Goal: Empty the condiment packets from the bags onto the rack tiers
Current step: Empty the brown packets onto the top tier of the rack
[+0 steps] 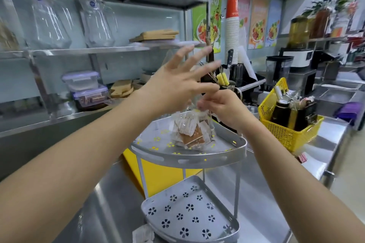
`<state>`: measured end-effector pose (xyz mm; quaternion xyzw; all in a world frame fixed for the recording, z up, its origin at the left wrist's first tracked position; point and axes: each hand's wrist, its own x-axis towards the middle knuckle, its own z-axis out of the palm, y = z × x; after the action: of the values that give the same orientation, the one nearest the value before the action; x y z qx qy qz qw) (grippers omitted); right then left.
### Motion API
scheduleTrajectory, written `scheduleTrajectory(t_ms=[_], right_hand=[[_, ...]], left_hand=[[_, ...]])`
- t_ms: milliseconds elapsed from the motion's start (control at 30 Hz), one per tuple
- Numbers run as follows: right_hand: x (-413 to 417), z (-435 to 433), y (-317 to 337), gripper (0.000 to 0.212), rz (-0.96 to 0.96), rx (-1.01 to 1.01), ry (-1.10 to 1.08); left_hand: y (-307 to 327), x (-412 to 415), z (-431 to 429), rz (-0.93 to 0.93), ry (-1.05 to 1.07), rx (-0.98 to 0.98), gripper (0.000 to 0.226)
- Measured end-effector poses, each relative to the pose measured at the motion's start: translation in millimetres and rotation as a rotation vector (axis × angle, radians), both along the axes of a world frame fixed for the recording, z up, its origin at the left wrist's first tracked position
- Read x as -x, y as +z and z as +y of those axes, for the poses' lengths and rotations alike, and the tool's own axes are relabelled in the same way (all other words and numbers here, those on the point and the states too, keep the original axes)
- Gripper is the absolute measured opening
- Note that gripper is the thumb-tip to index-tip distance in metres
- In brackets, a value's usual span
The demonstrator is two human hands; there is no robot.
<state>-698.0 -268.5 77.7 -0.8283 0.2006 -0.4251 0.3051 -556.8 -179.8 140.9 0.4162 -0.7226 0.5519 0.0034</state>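
Left hand (175, 87): fingers spread wide, raised above the rack, holding nothing. Clear bag (194, 124) of condiment packets (190, 133): resting on the top tier (223, 156) of the corner rack. Right hand (221, 106): fingers pinched on the bag's top. Lower tier (189, 211): bare. Far right: yellow basket (286, 134) on the steel counter.

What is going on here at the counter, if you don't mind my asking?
A person is emptying condiment packets onto a two-tier metal corner rack. The right hand pinches the top of a clear bag standing on the upper tier, with brown and white packets still inside it. The left hand hovers above, fingers spread, holding nothing. The lower tier holds no packets yet.
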Motion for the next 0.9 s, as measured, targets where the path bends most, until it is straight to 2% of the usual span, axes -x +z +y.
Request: scheduleTrajectory(t_ms=[100,267,400,500,600,667,733,833,900], right_hand=[[1.3,-1.9,-3.0,0.018,-0.007,0.023,-0.018],[9.4,2.0,-12.3,0.013,0.011,-0.087,-0.089],[20.0,5.8,-17.6,0.036,0.298,-0.083,-0.142],[20.0,6.0,-15.9,0.036,0.450,-0.052,-0.161],[21.6,-0.5,-15.6,0.023,0.284,-0.079,-0.182],[27.0,-5.4,-12.6,0.022,0.107,-0.086,-0.249],[36.8,-8.0,-4.9,0.018,-0.068,-0.070,-0.269],[53.1,-9.3,16.1,0.010,-0.232,-0.054,-0.218],[61.0,-12.4,30.7,0.008,-0.288,-0.036,-0.188]], left_hand=[[1.2,6.9,-5.7,0.000,0.070,-0.068,0.013],[7.5,8.1,-13.9,0.288,0.200,-0.209,0.024],[12.0,8.1,-19.4,0.428,0.178,-0.148,0.028],[10.2,6.2,-23.1,0.510,0.137,-0.108,0.026],[8.6,6.3,-24.8,0.617,0.106,-0.060,0.028],[11.5,3.7,-24.8,0.789,0.068,-0.065,0.026],[16.5,-0.5,-22.8,1.003,-0.002,-0.129,0.021],[21.6,-5.2,-21.2,1.359,-0.175,-0.332,0.019],[20.4,-5.9,-23.0,1.460,-0.229,-0.379,0.018]])
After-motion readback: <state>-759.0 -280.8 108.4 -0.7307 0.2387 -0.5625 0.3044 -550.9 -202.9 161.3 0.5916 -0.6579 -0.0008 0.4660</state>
